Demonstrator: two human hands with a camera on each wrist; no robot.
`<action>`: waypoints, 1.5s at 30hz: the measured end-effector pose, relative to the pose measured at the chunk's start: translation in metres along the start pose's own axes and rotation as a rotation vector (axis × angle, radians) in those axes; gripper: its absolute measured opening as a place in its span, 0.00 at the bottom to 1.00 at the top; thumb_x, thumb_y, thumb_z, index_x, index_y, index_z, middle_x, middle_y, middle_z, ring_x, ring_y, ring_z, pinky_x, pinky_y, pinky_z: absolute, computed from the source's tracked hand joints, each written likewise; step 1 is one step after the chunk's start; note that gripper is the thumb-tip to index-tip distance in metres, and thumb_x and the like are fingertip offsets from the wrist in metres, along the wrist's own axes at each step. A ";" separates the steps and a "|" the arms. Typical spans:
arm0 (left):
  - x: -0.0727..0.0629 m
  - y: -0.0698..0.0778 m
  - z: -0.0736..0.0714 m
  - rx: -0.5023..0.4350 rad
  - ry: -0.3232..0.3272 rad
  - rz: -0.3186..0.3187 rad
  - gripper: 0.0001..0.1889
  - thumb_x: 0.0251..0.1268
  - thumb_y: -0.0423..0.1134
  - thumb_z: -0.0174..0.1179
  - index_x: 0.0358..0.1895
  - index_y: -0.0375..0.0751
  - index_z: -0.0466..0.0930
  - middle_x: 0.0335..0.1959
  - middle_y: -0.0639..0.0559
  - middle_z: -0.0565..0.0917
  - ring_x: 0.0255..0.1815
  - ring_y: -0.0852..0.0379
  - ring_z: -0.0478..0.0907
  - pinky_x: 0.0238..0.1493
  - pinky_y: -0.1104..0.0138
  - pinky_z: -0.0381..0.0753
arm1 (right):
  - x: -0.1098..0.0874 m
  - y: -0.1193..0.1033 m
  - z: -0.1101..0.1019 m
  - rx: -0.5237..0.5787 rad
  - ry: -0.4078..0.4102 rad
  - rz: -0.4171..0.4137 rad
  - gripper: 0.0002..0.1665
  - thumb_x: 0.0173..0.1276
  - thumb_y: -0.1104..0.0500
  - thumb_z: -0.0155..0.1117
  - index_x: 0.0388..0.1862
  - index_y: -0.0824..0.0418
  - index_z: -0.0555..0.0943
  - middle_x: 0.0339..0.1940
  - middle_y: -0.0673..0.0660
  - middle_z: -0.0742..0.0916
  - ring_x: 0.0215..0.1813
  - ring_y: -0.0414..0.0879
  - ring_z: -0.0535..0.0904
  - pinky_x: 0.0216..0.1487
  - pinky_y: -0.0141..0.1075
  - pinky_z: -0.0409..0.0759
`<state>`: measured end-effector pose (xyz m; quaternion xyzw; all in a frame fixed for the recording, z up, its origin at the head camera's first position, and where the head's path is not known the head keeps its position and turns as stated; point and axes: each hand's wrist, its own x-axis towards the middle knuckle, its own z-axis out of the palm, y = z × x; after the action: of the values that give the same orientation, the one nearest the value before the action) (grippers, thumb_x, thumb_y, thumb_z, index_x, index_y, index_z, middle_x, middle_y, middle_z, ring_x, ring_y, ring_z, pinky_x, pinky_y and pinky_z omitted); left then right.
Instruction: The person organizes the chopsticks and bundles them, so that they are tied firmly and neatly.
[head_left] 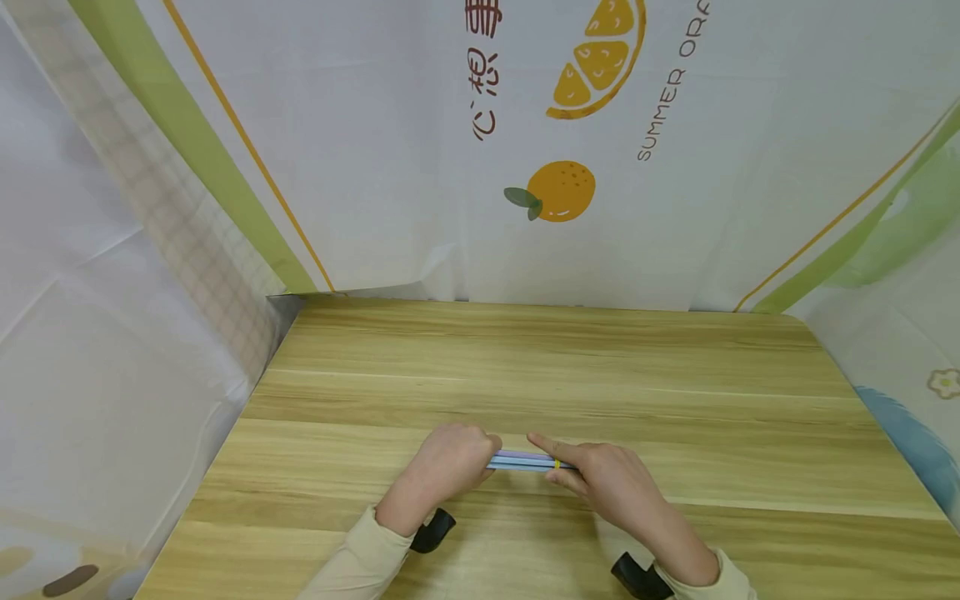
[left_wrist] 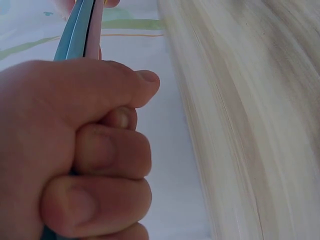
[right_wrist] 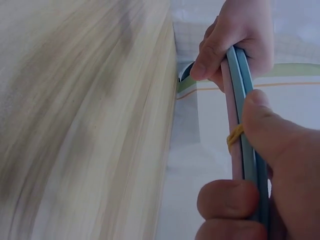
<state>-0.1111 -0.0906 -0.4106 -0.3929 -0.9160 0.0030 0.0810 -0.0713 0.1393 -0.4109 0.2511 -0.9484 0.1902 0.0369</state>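
A bundle of pastel blue and pink chopsticks (head_left: 521,461) is held level between the two hands, above the front middle of the table. My left hand (head_left: 456,458) grips one end in a fist, and that end is hidden inside it. At the other end, my right hand (head_left: 618,483) has its fingers curled round the sticks, with the thumb (right_wrist: 265,117) along their side and the index finger stretched out in the head view. A yellow rubber band (right_wrist: 235,136) circles the bundle beside the right thumb.
The wood-grain table (head_left: 562,367) reaches back to a white cloth (head_left: 390,167) printed with oranges and lettering. More cloth (head_left: 97,333) hangs along the left side and the right side. A black strap piece (head_left: 432,531) sits by the left wrist, another (head_left: 640,577) by the right.
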 end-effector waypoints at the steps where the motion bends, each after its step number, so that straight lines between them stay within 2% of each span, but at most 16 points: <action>1: 0.000 0.000 0.000 -0.005 -0.003 -0.002 0.09 0.53 0.42 0.70 0.24 0.47 0.79 0.16 0.61 0.77 0.15 0.69 0.59 0.15 0.75 0.64 | 0.000 0.000 0.001 -0.021 0.000 0.002 0.29 0.63 0.41 0.59 0.64 0.40 0.74 0.23 0.43 0.84 0.16 0.30 0.53 0.18 0.26 0.58; 3: 0.000 0.000 0.000 -0.008 -0.004 -0.006 0.08 0.53 0.42 0.70 0.24 0.47 0.80 0.16 0.61 0.77 0.15 0.69 0.59 0.15 0.75 0.64 | 0.001 -0.001 0.002 -0.058 -0.010 0.004 0.31 0.63 0.42 0.60 0.66 0.42 0.72 0.17 0.42 0.80 0.15 0.31 0.54 0.18 0.26 0.58; 5: -0.001 0.000 0.001 -0.004 0.005 -0.004 0.08 0.53 0.42 0.70 0.24 0.47 0.80 0.15 0.60 0.77 0.14 0.69 0.60 0.15 0.75 0.64 | 0.001 -0.001 0.003 -0.086 -0.013 0.003 0.32 0.63 0.43 0.61 0.66 0.48 0.73 0.17 0.43 0.79 0.16 0.31 0.59 0.19 0.26 0.60; 8: -0.001 -0.001 0.001 0.010 0.031 0.006 0.09 0.52 0.41 0.70 0.22 0.47 0.79 0.15 0.60 0.77 0.14 0.69 0.61 0.15 0.74 0.64 | 0.002 -0.001 0.002 -0.099 -0.017 0.007 0.30 0.63 0.44 0.62 0.61 0.57 0.77 0.25 0.47 0.85 0.21 0.35 0.73 0.22 0.28 0.69; 10: -0.001 -0.002 0.002 0.030 0.050 0.016 0.10 0.51 0.41 0.70 0.21 0.47 0.78 0.15 0.60 0.77 0.14 0.69 0.62 0.15 0.74 0.64 | 0.002 -0.001 0.001 -0.078 -0.016 0.014 0.24 0.63 0.46 0.64 0.52 0.60 0.81 0.31 0.49 0.86 0.26 0.36 0.77 0.25 0.29 0.72; 13: -0.001 -0.003 0.003 0.042 0.071 0.024 0.11 0.51 0.41 0.70 0.20 0.48 0.76 0.14 0.60 0.76 0.14 0.69 0.63 0.15 0.73 0.65 | 0.002 -0.001 -0.001 -0.027 -0.011 0.015 0.16 0.61 0.50 0.67 0.41 0.60 0.83 0.28 0.47 0.83 0.25 0.34 0.73 0.25 0.28 0.71; 16: -0.002 -0.003 0.004 0.033 0.074 0.024 0.12 0.51 0.41 0.70 0.19 0.48 0.75 0.14 0.60 0.76 0.14 0.68 0.64 0.15 0.72 0.66 | 0.003 0.000 -0.004 0.016 -0.009 -0.010 0.12 0.60 0.52 0.68 0.35 0.60 0.82 0.24 0.45 0.78 0.23 0.31 0.65 0.23 0.26 0.67; 25: -0.003 -0.003 0.004 0.026 0.059 0.025 0.13 0.51 0.42 0.71 0.19 0.48 0.75 0.14 0.59 0.76 0.14 0.68 0.65 0.15 0.72 0.67 | 0.005 0.002 -0.014 0.098 -0.107 -0.107 0.08 0.63 0.63 0.65 0.40 0.63 0.81 0.34 0.49 0.83 0.33 0.34 0.74 0.32 0.29 0.75; 31: -0.002 -0.003 0.004 0.036 0.069 0.026 0.12 0.51 0.42 0.70 0.20 0.48 0.75 0.14 0.59 0.76 0.14 0.67 0.65 0.14 0.71 0.66 | 0.005 0.000 -0.009 0.086 -0.106 -0.086 0.08 0.63 0.64 0.64 0.40 0.65 0.80 0.33 0.50 0.82 0.31 0.34 0.71 0.31 0.29 0.74; 40: -0.001 -0.003 0.003 0.040 0.041 0.026 0.10 0.52 0.42 0.70 0.22 0.48 0.77 0.15 0.59 0.77 0.14 0.67 0.65 0.15 0.72 0.66 | 0.002 -0.002 -0.004 0.060 -0.081 -0.023 0.17 0.65 0.60 0.64 0.53 0.60 0.80 0.41 0.52 0.86 0.29 0.33 0.68 0.30 0.29 0.69; 45: -0.001 -0.003 0.003 0.029 0.032 0.025 0.10 0.52 0.41 0.69 0.22 0.48 0.77 0.15 0.59 0.76 0.14 0.67 0.64 0.15 0.72 0.65 | 0.002 -0.002 -0.004 0.080 -0.082 -0.012 0.21 0.65 0.59 0.64 0.58 0.58 0.79 0.41 0.51 0.86 0.26 0.33 0.66 0.29 0.29 0.67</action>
<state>-0.1133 -0.0929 -0.4135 -0.4031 -0.9095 0.0109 0.1015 -0.0722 0.1378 -0.4063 0.2658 -0.9392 0.2173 -0.0107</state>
